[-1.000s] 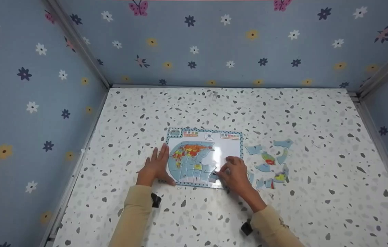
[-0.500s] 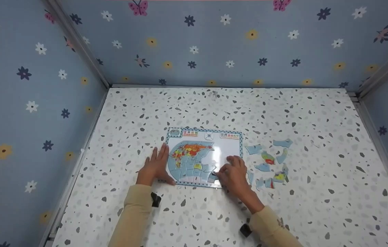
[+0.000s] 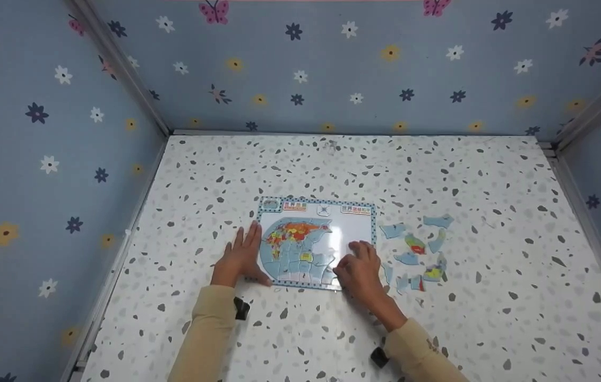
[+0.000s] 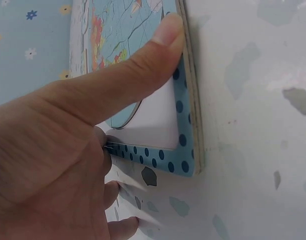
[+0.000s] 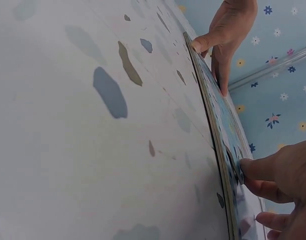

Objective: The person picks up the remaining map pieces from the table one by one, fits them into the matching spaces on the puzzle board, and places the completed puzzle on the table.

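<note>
A world-map jigsaw board [image 3: 353, 220] with a dotted blue border lies flat on the table; joined pieces cover its left part. My left hand [image 3: 239, 260] steadies its near left corner. In the left wrist view, the left thumb [image 4: 148, 55] rests on the border while the other fingers reach down beside the board's side. My right hand [image 3: 361, 270] is over the board's lower right. In the right wrist view, its thumb and a finger pinch a pale blue puzzle piece [image 5: 236, 167], tilted with one edge at the board's surface. The fingers partly cover this piece.
Several loose puzzle pieces lie right of the board, among them a green and red piece [image 3: 415, 245] and a blue piece [image 3: 437, 222]. The speckled white table [image 3: 300, 164] meets flowered blue panels [image 3: 353, 69] at the back and sides.
My right hand shifts very slightly, and the puzzle piece at its fingertips settles lower beside the joined bottom pieces; its dark gap there shrinks. My left hand stays put.
</note>
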A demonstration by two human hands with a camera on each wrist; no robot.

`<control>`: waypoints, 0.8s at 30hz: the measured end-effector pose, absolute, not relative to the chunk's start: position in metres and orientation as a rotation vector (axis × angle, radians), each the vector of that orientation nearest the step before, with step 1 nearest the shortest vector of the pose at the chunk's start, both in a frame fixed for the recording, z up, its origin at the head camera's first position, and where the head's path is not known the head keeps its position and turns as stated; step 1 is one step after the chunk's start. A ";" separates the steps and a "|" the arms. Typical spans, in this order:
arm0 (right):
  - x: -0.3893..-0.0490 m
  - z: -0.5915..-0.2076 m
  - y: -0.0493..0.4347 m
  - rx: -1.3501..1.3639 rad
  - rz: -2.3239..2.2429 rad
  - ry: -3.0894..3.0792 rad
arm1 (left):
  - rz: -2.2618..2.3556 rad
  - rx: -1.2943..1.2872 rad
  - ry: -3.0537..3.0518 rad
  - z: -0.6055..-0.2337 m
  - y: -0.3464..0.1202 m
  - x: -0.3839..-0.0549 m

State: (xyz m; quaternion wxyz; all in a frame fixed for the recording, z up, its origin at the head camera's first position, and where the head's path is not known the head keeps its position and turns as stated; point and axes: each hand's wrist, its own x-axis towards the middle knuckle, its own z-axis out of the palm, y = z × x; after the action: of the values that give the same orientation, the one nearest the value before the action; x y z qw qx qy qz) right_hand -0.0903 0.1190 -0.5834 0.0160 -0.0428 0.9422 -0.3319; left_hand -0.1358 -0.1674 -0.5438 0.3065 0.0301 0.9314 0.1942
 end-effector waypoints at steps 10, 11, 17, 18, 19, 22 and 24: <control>-0.087 -0.585 0.118 -0.150 -1.093 2.916 | 0.504 0.092 2.479 -0.545 -0.167 -0.136; -0.086 -0.585 0.119 -0.160 -1.100 2.922 | 0.500 0.100 2.483 -0.546 -0.167 -0.136; -0.084 -0.586 0.118 -0.164 -1.116 2.932 | 0.483 0.112 2.493 -0.547 -0.167 -0.136; -0.084 -0.587 0.118 -0.157 -1.114 2.931 | 0.483 0.107 2.491 -0.547 -0.167 -0.136; -0.084 -0.587 0.118 -0.149 -1.111 2.929 | 0.482 0.103 2.490 -0.546 -0.166 -0.136; -0.084 -0.588 0.118 -0.139 -1.098 2.932 | 0.477 0.099 2.486 -0.546 -0.166 -0.136; -0.085 -0.588 0.117 -0.140 -1.090 2.938 | 0.476 0.096 2.484 -0.545 -0.166 -0.136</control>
State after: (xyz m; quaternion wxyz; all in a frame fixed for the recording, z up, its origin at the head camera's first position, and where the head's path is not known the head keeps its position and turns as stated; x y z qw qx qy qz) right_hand -0.0845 0.1174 -0.5882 0.0024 -0.0447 0.9366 -0.3474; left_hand -0.1363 -0.1659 -0.5450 0.3005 0.0363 0.9361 0.1793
